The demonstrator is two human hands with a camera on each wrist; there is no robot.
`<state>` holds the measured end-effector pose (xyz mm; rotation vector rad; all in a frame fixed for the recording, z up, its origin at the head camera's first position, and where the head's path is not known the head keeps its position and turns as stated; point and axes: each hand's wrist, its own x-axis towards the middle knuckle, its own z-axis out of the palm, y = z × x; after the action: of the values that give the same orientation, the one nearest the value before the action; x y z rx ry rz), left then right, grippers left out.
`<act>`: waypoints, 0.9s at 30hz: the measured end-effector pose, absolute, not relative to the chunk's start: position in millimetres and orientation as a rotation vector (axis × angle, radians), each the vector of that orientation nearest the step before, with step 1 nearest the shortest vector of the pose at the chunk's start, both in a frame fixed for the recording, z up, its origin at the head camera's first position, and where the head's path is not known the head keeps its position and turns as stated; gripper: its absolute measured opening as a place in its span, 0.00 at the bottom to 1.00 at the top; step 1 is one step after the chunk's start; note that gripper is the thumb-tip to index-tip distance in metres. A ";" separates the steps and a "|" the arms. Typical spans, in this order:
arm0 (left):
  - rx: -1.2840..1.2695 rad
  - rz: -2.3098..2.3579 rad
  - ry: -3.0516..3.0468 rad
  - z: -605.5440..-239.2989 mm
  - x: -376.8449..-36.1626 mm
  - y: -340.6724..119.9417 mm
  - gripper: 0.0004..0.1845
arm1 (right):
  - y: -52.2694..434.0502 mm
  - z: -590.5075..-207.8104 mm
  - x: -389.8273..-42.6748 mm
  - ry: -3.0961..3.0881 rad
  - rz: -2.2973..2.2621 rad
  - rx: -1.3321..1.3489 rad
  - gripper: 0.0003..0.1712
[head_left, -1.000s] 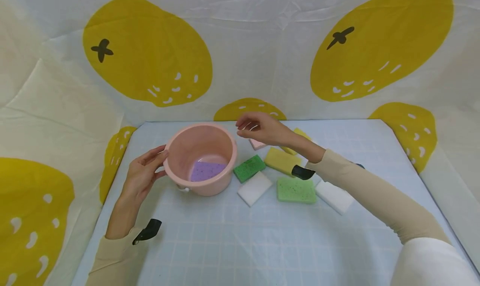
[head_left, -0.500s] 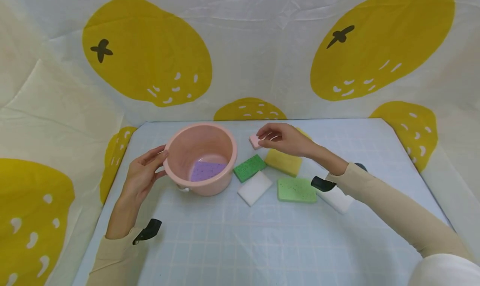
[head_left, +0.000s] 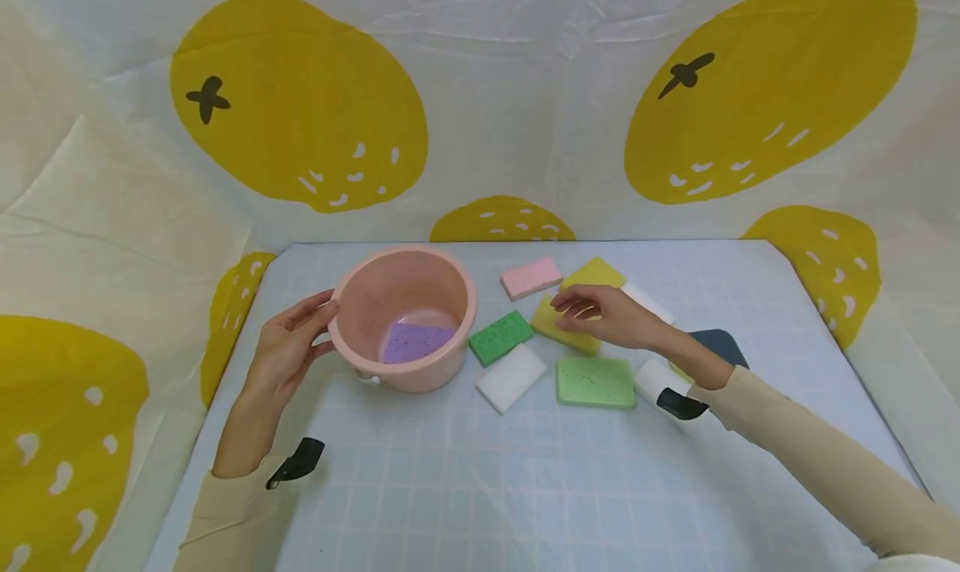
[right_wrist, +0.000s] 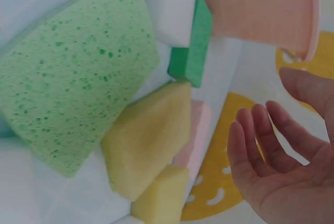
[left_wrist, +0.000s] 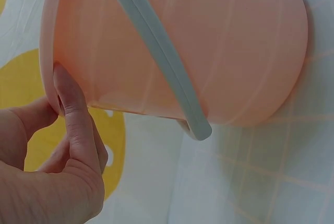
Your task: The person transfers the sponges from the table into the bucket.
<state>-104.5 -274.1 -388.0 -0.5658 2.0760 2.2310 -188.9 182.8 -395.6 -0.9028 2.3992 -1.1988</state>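
Note:
A pink bucket point(head_left: 437, 376) stands tilted toward me in the head view, with a purple sponge point(head_left: 414, 343) inside. My left hand point(head_left: 279, 351) pinches its rim at the left side; the left wrist view shows thumb and fingers point(left_wrist: 78, 125) on either face of the rim. Above a yellow sponge point(head_left: 549, 326) hovers my right hand point(head_left: 613, 317), fingers loosely bent and nothing in them. From the right wrist, that yellow sponge point(right_wrist: 148, 140) appears apart from the fingertips. Just behind it lie a pink sponge point(head_left: 531, 278) and another yellow sponge point(head_left: 596, 273).
Nearer me are a dark green sponge point(head_left: 500, 338), a white sponge point(head_left: 512, 378) and a light green sponge point(head_left: 595, 383). Under the right forearm, more white pieces and a dark blue pad point(head_left: 722, 347) are partly hidden. A grey handle point(left_wrist: 162, 62) hangs along the bucket.
My right hand has moved from beside the bucket rightward and toward me, over the yellow sponge, uncovering the pink sponge. The left hand and bucket have stayed in place.

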 end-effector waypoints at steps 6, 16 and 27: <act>-0.567 2.223 2.086 -387.9 -103.9 -274.1 0.37 | 199.7 -413.4 -179.8 2.395 -1.158 -0.904 0.20; -0.573 2.223 2.091 -388.1 -103.1 -273.8 0.37 | 215.7 -439.9 -166.8 2.391 -1.115 -0.921 0.22; -0.587 2.230 2.071 -387.8 -103.4 -273.4 0.38 | 215.5 -451.7 -153.9 2.468 -0.927 -1.003 0.23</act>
<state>-103.4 -273.4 -387.8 -0.5867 2.0711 2.2300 -153.9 215.5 -451.7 -1.0029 2.4680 -0.9274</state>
